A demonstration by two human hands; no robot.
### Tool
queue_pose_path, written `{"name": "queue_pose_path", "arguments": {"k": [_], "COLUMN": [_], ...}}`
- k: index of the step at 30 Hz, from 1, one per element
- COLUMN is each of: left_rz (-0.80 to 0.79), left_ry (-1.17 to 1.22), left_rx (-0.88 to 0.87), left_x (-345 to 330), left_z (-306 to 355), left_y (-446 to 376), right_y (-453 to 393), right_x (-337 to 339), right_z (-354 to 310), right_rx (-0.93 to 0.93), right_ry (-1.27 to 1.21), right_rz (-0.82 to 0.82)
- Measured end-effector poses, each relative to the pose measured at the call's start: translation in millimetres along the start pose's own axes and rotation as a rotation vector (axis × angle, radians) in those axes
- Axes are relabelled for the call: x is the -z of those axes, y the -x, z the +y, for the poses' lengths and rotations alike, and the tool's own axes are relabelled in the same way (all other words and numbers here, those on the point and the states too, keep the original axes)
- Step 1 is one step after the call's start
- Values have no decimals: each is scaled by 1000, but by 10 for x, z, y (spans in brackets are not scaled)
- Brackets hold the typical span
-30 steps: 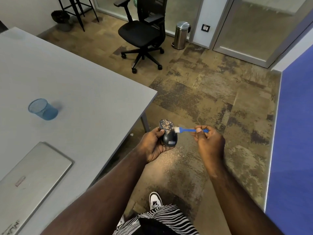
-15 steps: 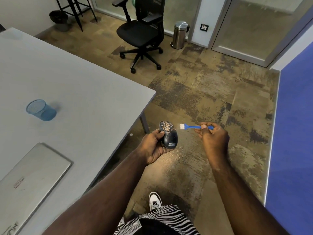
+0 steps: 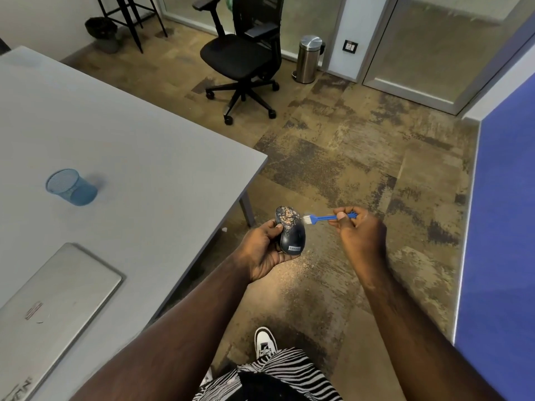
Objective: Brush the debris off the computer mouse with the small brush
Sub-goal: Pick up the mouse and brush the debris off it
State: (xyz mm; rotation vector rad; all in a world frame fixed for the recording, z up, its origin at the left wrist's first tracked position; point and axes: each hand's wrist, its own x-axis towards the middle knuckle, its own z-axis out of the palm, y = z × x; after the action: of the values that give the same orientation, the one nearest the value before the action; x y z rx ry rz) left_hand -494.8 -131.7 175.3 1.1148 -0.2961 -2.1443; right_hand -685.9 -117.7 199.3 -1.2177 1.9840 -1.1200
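A: I'm on the head view now; left hand (image 3: 262,250) has its grip curled round the computer mouse (image 3: 290,230), held out over the floor (image 3: 333,157), just off the near right corner of the bench (image 3: 144,146); thumb sits on the mouse's left flank.

B: Debris on it?

A: Pale specks cover the far end of the mouse; the near end is dark, with a small label showing; more pale grit lies scattered on the floor under the hands.

B: And the other hand?

A: Right hand (image 3: 362,235) pinches the small brush (image 3: 327,218) by its blue handle, thumb and fingers curled tight on it; the handle runs roughly level, white bristles pointing left; the bristles meet the mouse's right edge near the speckled end, though I cannot tell how firmly they press.

B: What's on the bench?

A: A blue mesh cup (image 3: 71,188) stands well left; a closed silver laptop (image 3: 49,308) lies nearer to me at the left edge; beyond, a black office chair (image 3: 246,59) stands on the floor, a steel pedal bin (image 3: 308,59) to its right by the glass wall.
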Motion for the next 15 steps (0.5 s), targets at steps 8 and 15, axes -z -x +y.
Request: {"name": "queue_pose_path", "arguments": {"k": [8, 15], "left_rz": [-5, -30], "left_ry": [-6, -22], "left_rx": [9, 8], "left_x": [11, -5], "left_z": [-18, -49], "left_y": [-18, -21], "right_y": [-13, -58], "right_x": [28, 21], "right_z": [29, 70], "right_rx": [28, 53], "right_ry": [42, 42], "right_rz": [7, -40]}}
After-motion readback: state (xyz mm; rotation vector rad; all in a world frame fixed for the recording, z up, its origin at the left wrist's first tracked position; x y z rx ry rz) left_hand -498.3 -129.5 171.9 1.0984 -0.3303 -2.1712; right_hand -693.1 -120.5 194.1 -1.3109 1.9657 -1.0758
